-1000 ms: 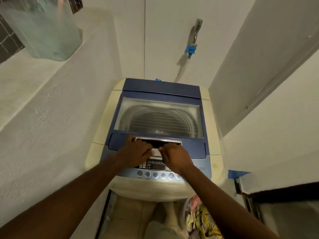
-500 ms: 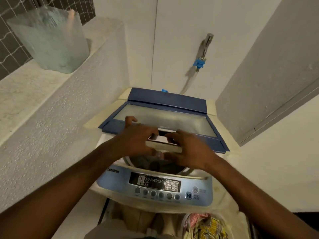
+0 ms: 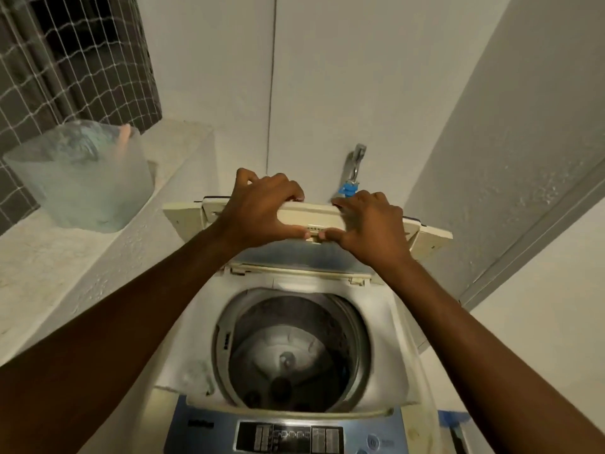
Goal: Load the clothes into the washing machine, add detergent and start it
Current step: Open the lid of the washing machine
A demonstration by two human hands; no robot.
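Now your left hand and right hand both clench the lid's raised front edge, thumbs almost touching beneath. At 6 o'clock from them, the washer's drum gapes open; the tap is at 12.

I see plain white walls meeting at a corner seam. On my left a rough white ledge carries a translucent tub, under a dark window covered with netting. A tap sticks from the back wall.
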